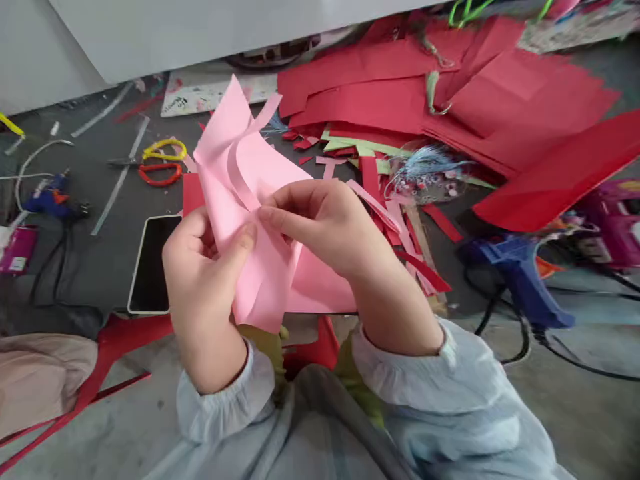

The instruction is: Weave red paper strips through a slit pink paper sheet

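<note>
A folded piece of pink paper [265, 280] is held up before me, above the table's near edge. My left hand [205, 273] grips its left side, thumb on the front and fingers behind. With thumb and index finger, my right hand [320, 220] pinches the lower end of a narrow pink paper strip [237, 173] against the front of the folded piece. The strip's upper end curls free toward the top. Beneath my right wrist, more pink paper [325, 287] lies at the table edge. The fingers behind the paper are hidden.
Yellow-and-red scissors [160, 173] and a phone [153, 267] lie at left, with a blue glue gun [50, 200] beyond. Another blue glue gun [520, 273] and its cables are at right. Red paper sheets [370, 87], a blue tassel [430, 160] and paper scraps [370, 180] cover the back.
</note>
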`<move>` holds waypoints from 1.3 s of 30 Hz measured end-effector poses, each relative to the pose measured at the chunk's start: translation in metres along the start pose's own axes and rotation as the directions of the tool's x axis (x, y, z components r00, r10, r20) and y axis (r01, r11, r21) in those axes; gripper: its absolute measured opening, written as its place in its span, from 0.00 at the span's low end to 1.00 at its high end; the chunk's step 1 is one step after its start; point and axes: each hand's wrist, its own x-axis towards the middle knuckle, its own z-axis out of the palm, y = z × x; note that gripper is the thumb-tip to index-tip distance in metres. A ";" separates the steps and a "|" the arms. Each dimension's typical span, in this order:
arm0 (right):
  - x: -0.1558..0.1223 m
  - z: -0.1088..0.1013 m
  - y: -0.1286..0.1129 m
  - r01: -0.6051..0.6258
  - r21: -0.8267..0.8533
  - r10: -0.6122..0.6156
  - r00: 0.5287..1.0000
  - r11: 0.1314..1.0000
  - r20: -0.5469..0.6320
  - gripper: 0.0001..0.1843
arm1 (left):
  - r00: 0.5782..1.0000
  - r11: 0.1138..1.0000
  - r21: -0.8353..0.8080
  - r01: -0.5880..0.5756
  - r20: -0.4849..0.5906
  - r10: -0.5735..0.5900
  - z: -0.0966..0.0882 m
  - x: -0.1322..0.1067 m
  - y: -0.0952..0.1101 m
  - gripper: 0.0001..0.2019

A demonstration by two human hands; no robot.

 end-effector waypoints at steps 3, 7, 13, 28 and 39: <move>0.000 0.001 -0.001 -0.009 0.005 0.009 1.000 1.000 0.007 0.08 | 1.000 0.999 -0.036 0.008 -0.009 -0.008 0.000 -0.001 -0.001 0.08; 0.001 0.004 0.000 -0.039 0.072 0.038 0.999 0.997 0.009 0.10 | 0.999 0.999 -0.052 -0.003 -0.045 0.001 0.000 -0.003 -0.001 0.07; 0.001 0.005 0.003 -0.061 0.184 0.057 0.998 0.981 0.027 0.11 | 0.998 0.999 -0.033 0.014 -0.059 -0.015 -0.001 -0.004 -0.001 0.06; 0.000 -0.005 -0.002 -0.045 0.015 0.044 0.996 0.999 0.083 0.15 | 0.995 0.995 -0.095 -0.003 -0.100 -0.007 -0.004 -0.001 -0.008 0.08; 0.000 -0.002 -0.004 -0.019 -0.111 0.021 1.000 0.994 0.014 0.10 | 0.999 1.000 0.000 0.008 -0.038 -0.008 -0.003 -0.002 -0.004 0.09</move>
